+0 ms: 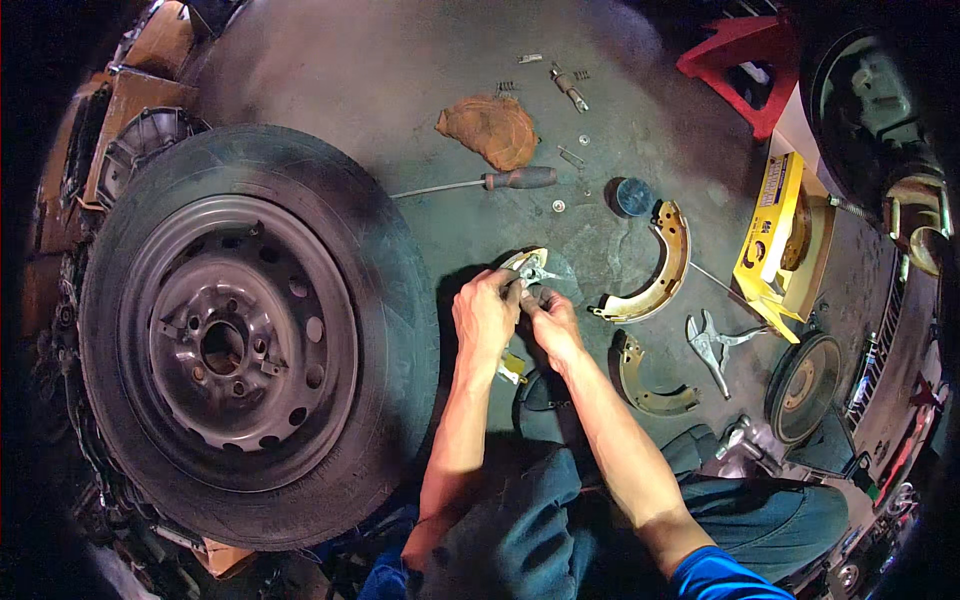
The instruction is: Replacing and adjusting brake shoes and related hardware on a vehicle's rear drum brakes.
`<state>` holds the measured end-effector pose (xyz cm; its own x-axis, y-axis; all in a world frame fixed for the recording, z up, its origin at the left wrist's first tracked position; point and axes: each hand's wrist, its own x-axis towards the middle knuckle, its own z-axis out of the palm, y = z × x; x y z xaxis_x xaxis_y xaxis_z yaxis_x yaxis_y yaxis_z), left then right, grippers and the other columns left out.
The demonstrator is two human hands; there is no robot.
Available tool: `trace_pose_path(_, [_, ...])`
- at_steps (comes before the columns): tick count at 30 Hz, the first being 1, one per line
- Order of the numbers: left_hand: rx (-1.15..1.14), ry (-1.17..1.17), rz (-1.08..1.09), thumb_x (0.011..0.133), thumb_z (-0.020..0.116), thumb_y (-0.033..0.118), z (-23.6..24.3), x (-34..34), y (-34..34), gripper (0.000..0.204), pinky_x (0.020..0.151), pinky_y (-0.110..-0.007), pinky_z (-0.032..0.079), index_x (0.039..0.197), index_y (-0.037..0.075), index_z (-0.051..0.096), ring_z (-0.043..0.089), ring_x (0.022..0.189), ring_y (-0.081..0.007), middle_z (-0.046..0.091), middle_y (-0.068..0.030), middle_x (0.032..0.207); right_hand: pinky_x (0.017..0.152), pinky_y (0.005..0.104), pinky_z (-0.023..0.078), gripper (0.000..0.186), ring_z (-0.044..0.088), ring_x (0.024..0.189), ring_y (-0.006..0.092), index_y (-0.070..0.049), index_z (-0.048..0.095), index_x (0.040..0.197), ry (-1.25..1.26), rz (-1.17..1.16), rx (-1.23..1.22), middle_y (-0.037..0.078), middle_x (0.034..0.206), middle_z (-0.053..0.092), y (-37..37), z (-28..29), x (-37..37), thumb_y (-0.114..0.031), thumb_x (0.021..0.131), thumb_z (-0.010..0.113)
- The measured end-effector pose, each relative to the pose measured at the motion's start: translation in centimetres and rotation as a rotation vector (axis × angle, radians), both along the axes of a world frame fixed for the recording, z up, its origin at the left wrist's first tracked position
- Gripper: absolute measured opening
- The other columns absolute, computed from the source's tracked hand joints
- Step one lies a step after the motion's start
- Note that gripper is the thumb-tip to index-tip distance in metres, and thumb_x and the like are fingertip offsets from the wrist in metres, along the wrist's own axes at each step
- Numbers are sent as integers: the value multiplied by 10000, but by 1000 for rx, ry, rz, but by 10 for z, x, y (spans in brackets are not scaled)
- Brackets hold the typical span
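My left hand (484, 312) and my right hand (553, 322) meet just in front of my knees, fingers closed. Between their fingertips is a small silvery metal lever (537, 272), set against a curved brake shoe (520, 260). The shoe runs down behind my left hand, and its yellowish lower end (514, 366) shows between my wrists. Which hand bears the shoe's weight is hidden. To the right lie a second brake shoe (668, 268) and, closer to me, a third brake shoe (650, 388).
A large wheel with tire (390, 300) lies at left. Beyond my hands are a screwdriver (520, 178), an orange-brown rag (490, 130), a blue cap (633, 196), a spring cylinder (570, 90) and small springs. At right are locking pliers (715, 345), a yellow box (770, 225) and a red stand (755, 75).
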<state>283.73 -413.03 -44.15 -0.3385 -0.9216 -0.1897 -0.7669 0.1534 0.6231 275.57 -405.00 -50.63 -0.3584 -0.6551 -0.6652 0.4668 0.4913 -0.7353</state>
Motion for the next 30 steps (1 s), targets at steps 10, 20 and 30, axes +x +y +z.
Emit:
trace_pose_path(10, [77, -40, 41, 843, 700, 193, -5, -2, 0, 203, 727, -455, 553, 1005, 84, 757, 701, 836, -381, 719, -187, 950, 764, 338, 495, 262, 622, 822, 162, 6, 718, 1036, 119, 81, 92, 81, 906, 724, -1, 5, -6, -233, 942, 672])
trace_pose_path(20, [-72, -185, 91, 808, 744, 231, -4, -9, 0, 211, 722, -443, 550, 936, 64, 753, 709, 809, -371, 725, -181, 866, 694, 367, 522, 275, 687, 724, 202, -18, 737, 940, 351, 122, 227, 116, 807, 739, -4, 25, -10, -274, 846, 766])
trace_pose_path(30, [62, -108, 65, 757, 803, 302, -5, -14, -4, 322, 652, -418, 529, 962, 57, 764, 697, 699, -327, 707, -157, 759, 658, 299, 515, 274, 653, 673, 119, -31, 731, 1028, 237, -80, 65, 56, 791, 743, 2, -2, -25, -274, 903, 731])
